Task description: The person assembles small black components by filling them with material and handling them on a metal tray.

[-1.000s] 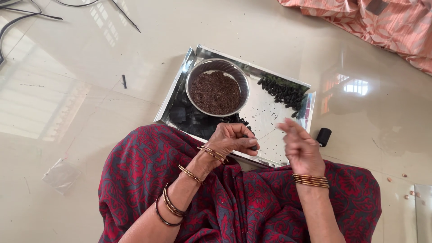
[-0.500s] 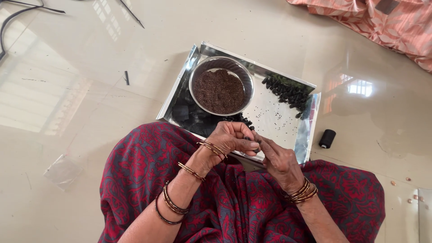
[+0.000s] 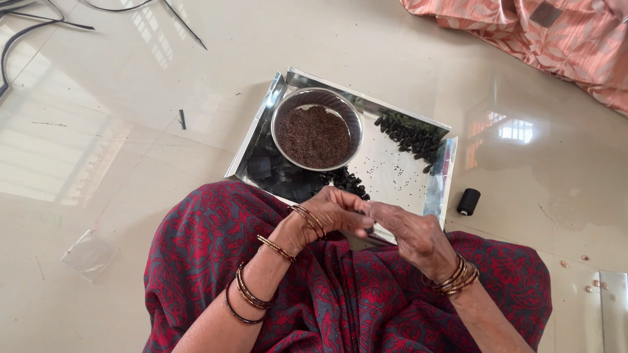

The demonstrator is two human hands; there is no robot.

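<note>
My left hand [image 3: 330, 212] and my right hand [image 3: 412, 235] meet fingertip to fingertip over my lap, just in front of the near edge of a steel tray [image 3: 439, 183]. Both hands are closed in a pinch. Whatever lies between the fingers is too small to make out. Each wrist wears several bangles. On the tray stands a round steel bowl [image 3: 280, 114] filled with fine brown grains [image 3: 315, 136]. A heap of small black pieces [image 3: 411, 136] lies at the tray's far right, and a smaller heap [image 3: 347, 180] sits near my left hand.
A black thread spool [image 3: 468, 201] stands on the glossy floor right of the tray. Pink striped cloth [image 3: 543, 33] lies at the top right and black cables [image 3: 26, 26] at the top left. A clear plastic scrap [image 3: 90, 253] rests at the left. My lap is covered in red patterned fabric [image 3: 340, 307].
My right hand, raised with fingers spread a second ago, has come down and left to join the left hand's fingertips. The left hand stayed near the tray edge.
</note>
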